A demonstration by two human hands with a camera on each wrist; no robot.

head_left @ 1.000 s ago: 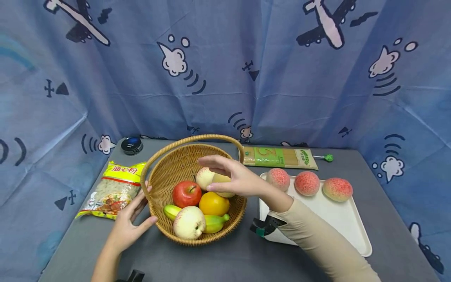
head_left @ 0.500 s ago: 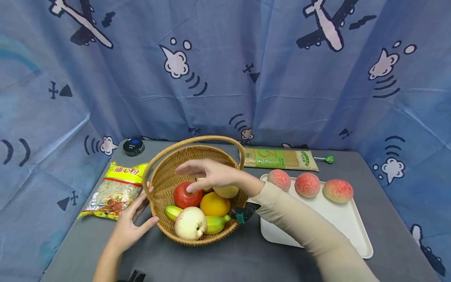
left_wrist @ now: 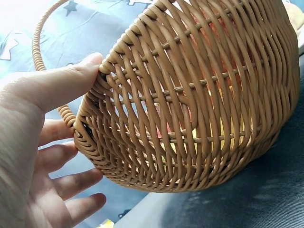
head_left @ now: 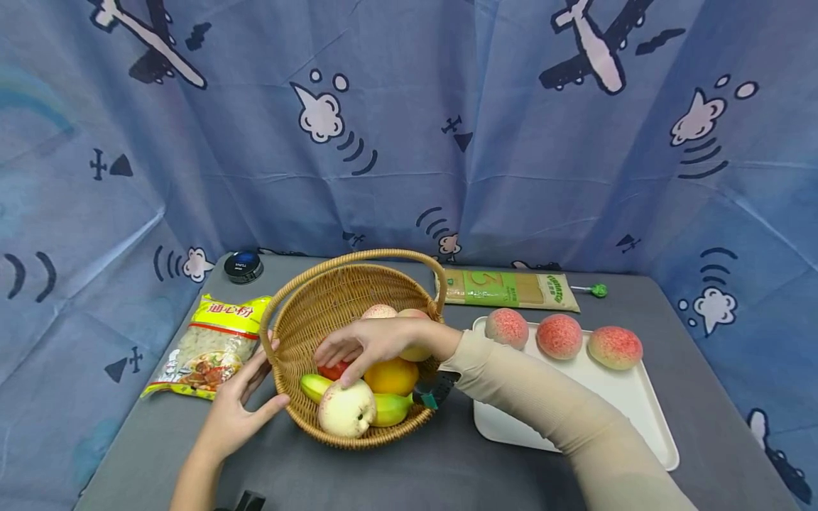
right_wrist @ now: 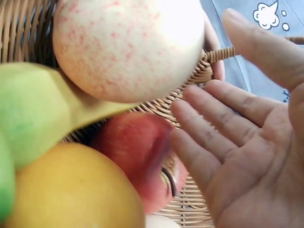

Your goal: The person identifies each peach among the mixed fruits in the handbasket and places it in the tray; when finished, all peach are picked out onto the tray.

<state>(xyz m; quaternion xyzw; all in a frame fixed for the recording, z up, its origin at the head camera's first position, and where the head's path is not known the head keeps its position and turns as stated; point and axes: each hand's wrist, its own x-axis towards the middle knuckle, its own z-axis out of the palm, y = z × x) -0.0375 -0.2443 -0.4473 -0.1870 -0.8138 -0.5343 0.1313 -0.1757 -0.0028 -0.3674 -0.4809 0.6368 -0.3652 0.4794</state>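
Note:
A wicker basket (head_left: 303, 323) with a hooped handle holds fruit. My left hand (head_left: 236, 415) rests at its left rim with fingers loosely extended; thumb and fingertips lie against the wickerwork (left_wrist: 180, 95) by the handle's foot. My right hand (head_left: 377, 341) reaches over the basket, fingers spread. In the right wrist view its fingertips are close to a red apple (right_wrist: 137, 152) and a pale, pink-speckled peach (right_wrist: 128, 52), with nothing in the palm. An orange (head_left: 393, 376) and a green-yellow banana (head_left: 391, 409) lie beside them. Two more pale fruits behind are partly hidden by the right hand.
A white tray (head_left: 613, 404) on the right bears three reddish peaches (head_left: 559, 336) along its far edge. Behind it lie a noodle packet (head_left: 511, 289) and a green lollipop (head_left: 598, 290). A pasta bag (head_left: 214, 348) and a dark round tin (head_left: 243, 267) are at left.
My right hand has let go of a yellowish fruit at the basket's right, moved left, then come down nearer the apple and front peach. My left hand has stayed at the rim.

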